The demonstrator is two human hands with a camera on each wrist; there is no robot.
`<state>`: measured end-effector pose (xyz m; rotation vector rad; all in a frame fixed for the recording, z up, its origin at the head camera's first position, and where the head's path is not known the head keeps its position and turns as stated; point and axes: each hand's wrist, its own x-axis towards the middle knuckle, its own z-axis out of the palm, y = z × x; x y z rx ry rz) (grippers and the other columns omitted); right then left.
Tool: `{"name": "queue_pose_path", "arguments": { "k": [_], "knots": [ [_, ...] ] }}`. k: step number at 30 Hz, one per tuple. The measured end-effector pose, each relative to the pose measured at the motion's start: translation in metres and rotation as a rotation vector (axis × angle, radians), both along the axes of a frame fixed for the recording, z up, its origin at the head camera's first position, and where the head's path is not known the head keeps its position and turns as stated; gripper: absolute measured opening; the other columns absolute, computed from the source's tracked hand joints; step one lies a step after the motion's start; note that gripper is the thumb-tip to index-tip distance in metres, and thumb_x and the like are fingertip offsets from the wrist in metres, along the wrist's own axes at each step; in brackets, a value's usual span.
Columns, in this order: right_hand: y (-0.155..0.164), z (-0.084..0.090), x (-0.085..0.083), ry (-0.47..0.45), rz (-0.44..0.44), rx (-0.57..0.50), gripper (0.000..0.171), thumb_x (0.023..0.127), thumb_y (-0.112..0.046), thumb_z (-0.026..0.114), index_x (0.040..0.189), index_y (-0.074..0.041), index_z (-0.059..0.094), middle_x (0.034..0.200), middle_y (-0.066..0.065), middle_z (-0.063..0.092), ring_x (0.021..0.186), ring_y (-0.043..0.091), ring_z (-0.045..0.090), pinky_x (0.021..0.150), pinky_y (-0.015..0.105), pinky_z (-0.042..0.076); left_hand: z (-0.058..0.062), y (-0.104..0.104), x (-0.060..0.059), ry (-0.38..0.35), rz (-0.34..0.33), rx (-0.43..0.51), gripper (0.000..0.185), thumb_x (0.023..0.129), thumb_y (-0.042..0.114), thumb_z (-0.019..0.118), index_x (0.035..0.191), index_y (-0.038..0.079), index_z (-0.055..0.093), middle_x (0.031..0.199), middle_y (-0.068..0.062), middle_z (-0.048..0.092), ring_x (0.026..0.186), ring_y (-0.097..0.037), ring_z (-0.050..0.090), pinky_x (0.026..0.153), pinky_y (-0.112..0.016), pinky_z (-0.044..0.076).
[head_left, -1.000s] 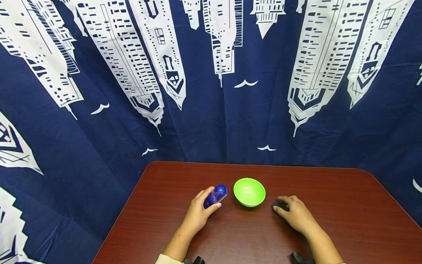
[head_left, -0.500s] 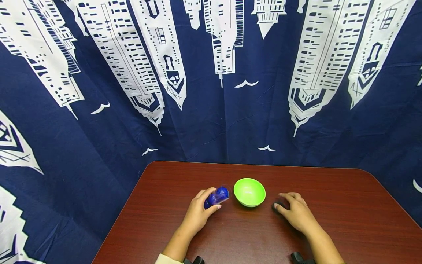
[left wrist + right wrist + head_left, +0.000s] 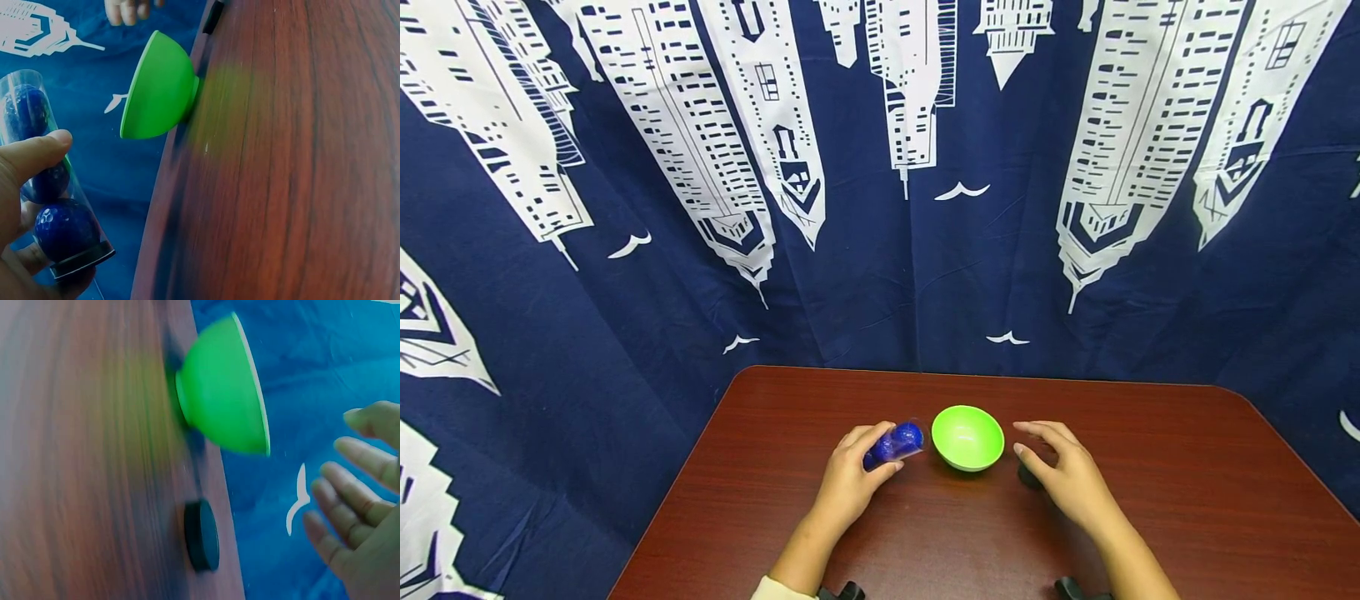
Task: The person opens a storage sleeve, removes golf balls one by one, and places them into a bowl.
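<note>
My left hand [image 3: 847, 482] grips a clear plastic tube of blue golf balls [image 3: 897, 442], tilted with its far end toward the bowl. In the left wrist view three balls [image 3: 67, 228] are stacked inside, above a black end cap [image 3: 84, 259]; thumb and fingers wrap the tube. The light green bowl [image 3: 967, 435] stands upright on the table between the hands, its inside bare. My right hand [image 3: 1072, 477] hovers right of the bowl, fingers spread and holding nothing. Beneath it a round black cap [image 3: 201, 536] lies flat on the table, mostly covered in the head view.
The brown wood-grain table [image 3: 970, 533] has rounded far corners. Behind it hangs a dark blue cloth [image 3: 880, 308] printed with white buildings and birds. Black wrist-worn devices [image 3: 1071, 587] show at the bottom edge.
My right hand has let go of the black cap, lifted off it and moved slightly toward the bowl, fingers spreading. The tube in my left hand has tipped a little further toward the bowl.
</note>
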<state>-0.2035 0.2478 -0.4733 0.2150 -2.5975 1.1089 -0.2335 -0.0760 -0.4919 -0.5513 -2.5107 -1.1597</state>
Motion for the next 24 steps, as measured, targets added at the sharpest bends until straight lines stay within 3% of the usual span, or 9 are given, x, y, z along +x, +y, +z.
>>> {"name": "queue_pose_path", "arguments": {
  "k": [5,10,15,20,24],
  "knots": [
    [-0.018,0.0,0.005,0.097,0.081,-0.053,0.031,0.097,-0.018,0.069,0.128,-0.013,0.067,0.121,0.001,0.065,0.106,0.019,0.068,0.09,0.04,0.058,0.003,0.004,0.0,0.024,0.006,-0.025,0.054,0.083,0.028,0.084,0.133,0.028,0.065,0.123,0.003,0.068,0.115,-0.018,0.062,0.099,-0.046,0.053],
    [-0.03,0.001,0.006,0.118,0.168,-0.12,0.03,0.096,-0.014,0.07,0.126,-0.014,0.068,0.113,0.004,0.066,0.095,0.003,0.064,0.079,0.026,0.056,0.006,0.009,0.001,0.065,-0.001,-0.059,0.053,0.08,0.025,0.086,0.129,0.026,0.068,0.119,0.002,0.068,0.11,-0.019,0.061,0.096,-0.046,0.051],
    [-0.038,0.0,0.007,0.05,0.25,-0.196,0.031,0.097,-0.018,0.069,0.128,-0.014,0.066,0.115,0.009,0.066,0.094,0.005,0.066,0.073,0.024,0.055,0.008,0.013,0.001,0.109,-0.006,-0.115,0.055,0.077,0.024,0.089,0.128,0.027,0.068,0.118,0.003,0.068,0.109,-0.019,0.06,0.095,-0.047,0.047],
    [-0.043,-0.001,0.005,0.037,0.308,-0.245,0.033,0.096,-0.017,0.07,0.128,-0.01,0.066,0.119,0.014,0.066,0.098,0.011,0.07,0.081,0.025,0.058,0.01,0.016,0.001,0.151,0.009,-0.193,0.056,0.075,0.025,0.09,0.127,0.03,0.069,0.115,0.005,0.067,0.11,-0.017,0.058,0.096,-0.046,0.044],
    [-0.049,-0.002,0.005,0.045,0.335,-0.272,0.035,0.095,-0.011,0.071,0.129,-0.007,0.065,0.12,0.019,0.065,0.097,0.008,0.07,0.083,0.025,0.059,0.013,0.018,0.003,0.181,0.008,-0.239,0.056,0.074,0.025,0.091,0.126,0.029,0.07,0.113,0.007,0.066,0.11,-0.017,0.057,0.096,-0.045,0.043]
  ]
}}
